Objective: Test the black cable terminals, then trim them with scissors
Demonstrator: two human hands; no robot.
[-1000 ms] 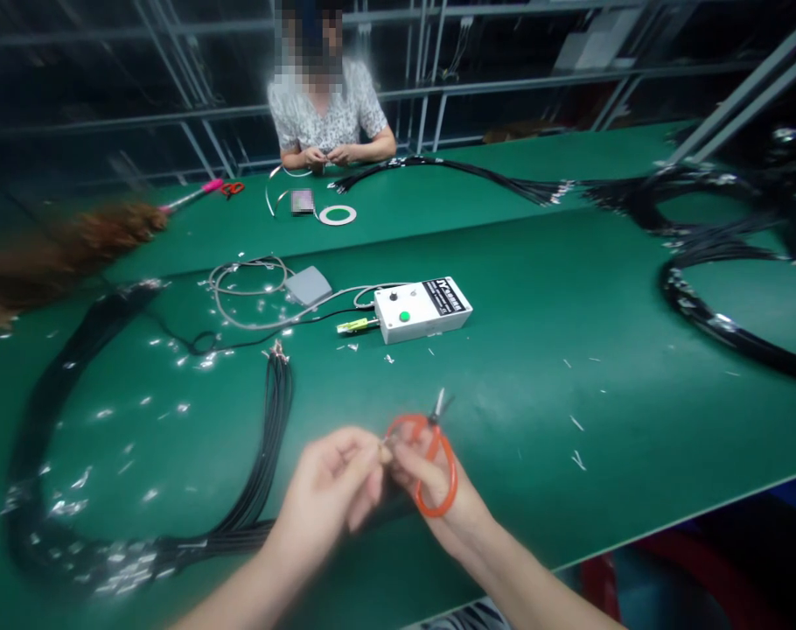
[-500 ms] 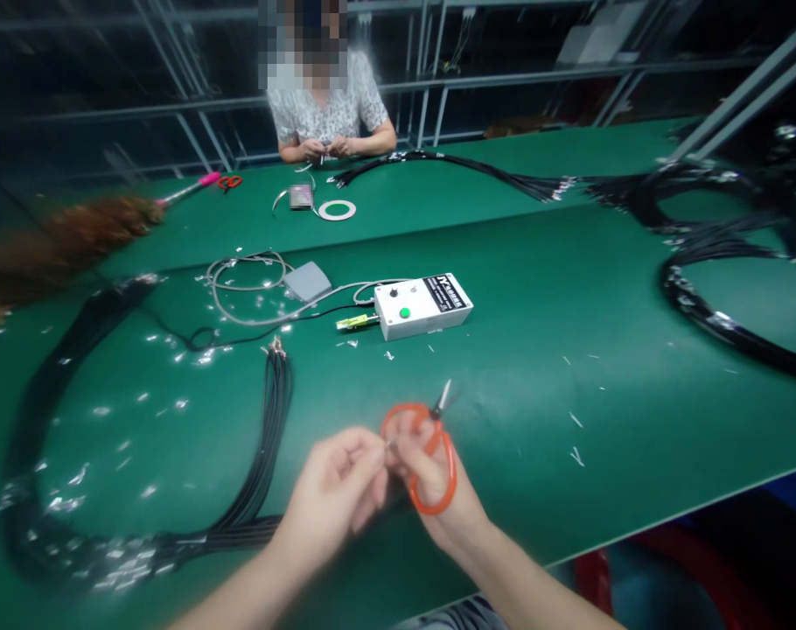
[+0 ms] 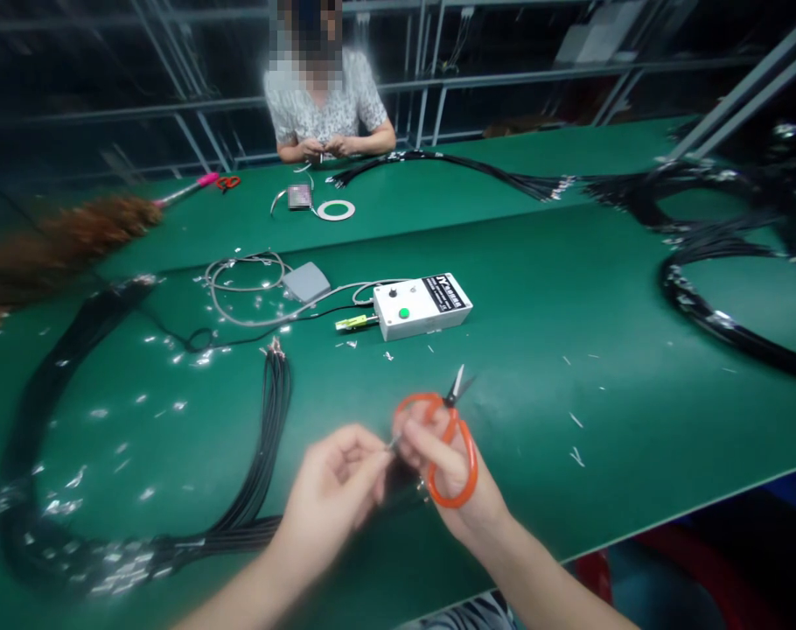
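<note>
Orange-handled scissors hang on my right hand, with its fingers through the loops and the blades pointing up and away. That hand's thumb and fingertips are also pinched at a thin wire end. My left hand is closed in a pinch on the same wire, just left of the right fingertips. Black cables run in under my left hand from the left. Several small metallic ends show below the right hand, blurred. A separate bunch of black cables fans upward beside the left hand.
A white control box with a green button stands ahead, wired to a grey pedal. Coiled black cables lie at right. White scraps are scattered about. Across the table a person handles something small.
My right hand and the scissors have shifted slightly right, away from my left hand. More of the thin wire shows between the fingertips. The left hand has barely moved.
</note>
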